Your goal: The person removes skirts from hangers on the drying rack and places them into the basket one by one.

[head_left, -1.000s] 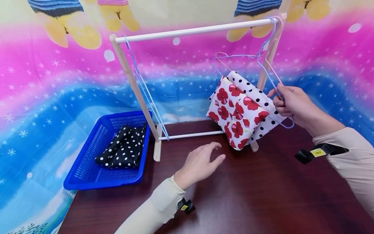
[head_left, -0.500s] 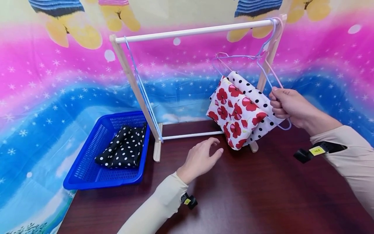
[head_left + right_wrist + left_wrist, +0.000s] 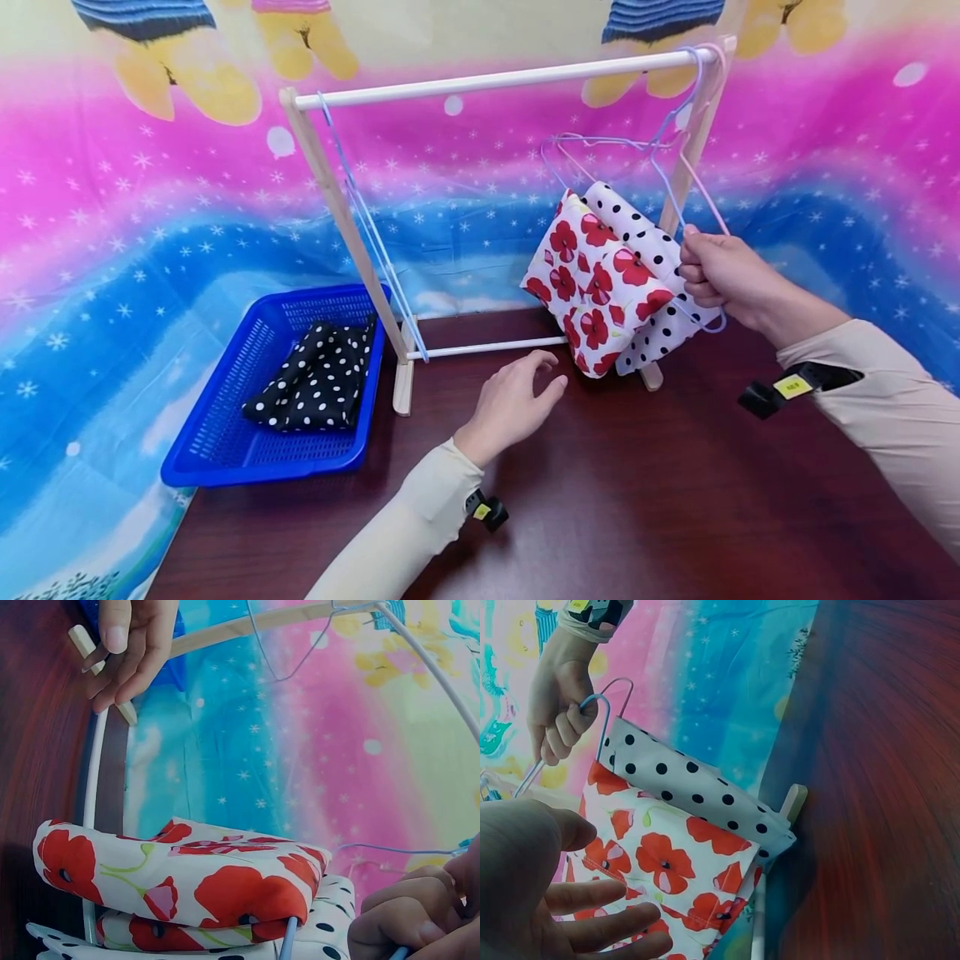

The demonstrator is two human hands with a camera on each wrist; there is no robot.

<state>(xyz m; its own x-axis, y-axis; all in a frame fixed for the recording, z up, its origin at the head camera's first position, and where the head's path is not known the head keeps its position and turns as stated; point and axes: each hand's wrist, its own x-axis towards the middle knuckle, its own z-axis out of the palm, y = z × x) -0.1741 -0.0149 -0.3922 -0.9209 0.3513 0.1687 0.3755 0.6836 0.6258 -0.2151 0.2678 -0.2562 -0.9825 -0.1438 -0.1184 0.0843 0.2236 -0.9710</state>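
Note:
My right hand (image 3: 731,283) grips the right side of a lavender wire hanger (image 3: 663,177), whose hook sits over the rack's top bar at the right end. Folded over this hanger is a white cloth with red flowers (image 3: 592,283), tilted down toward the front. Behind it, a white cloth with black dots (image 3: 637,221) hangs on a pink hanger (image 3: 705,192). In the left wrist view the right hand's fingers (image 3: 566,731) are curled round the wire. My left hand (image 3: 513,408), fingers loosely bent and holding nothing, hovers over the table left of the flowered cloth.
The wooden rack (image 3: 330,192) stands on the dark table (image 3: 600,500). Thin blue hangers (image 3: 367,221) hang at its left end. To the left, a blue basket (image 3: 187,467) contains a black cloth with white dots (image 3: 322,375). A printed backdrop (image 3: 187,242) rises behind.
My right hand has moved left and slightly down, swinging the lavender hanger and flowered cloth a little leftward. The blue hangers at the left end sway. My left hand has barely shifted.

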